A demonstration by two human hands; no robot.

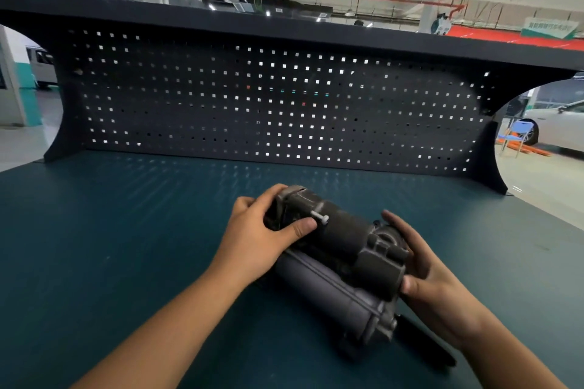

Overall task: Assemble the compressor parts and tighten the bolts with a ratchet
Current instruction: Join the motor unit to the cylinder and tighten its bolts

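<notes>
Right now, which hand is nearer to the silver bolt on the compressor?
Left. The left hand grips one end of the compressor, thumb beside the bolt; the right hand holds the other end, away from it.

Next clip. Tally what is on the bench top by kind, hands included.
compressor: 1
bolt: 1, sticking out of the compressor
dark handle: 1, partly hidden under the compressor
hands: 2, left hand and right hand, each holding one end of the compressor
Total: 5
</notes>
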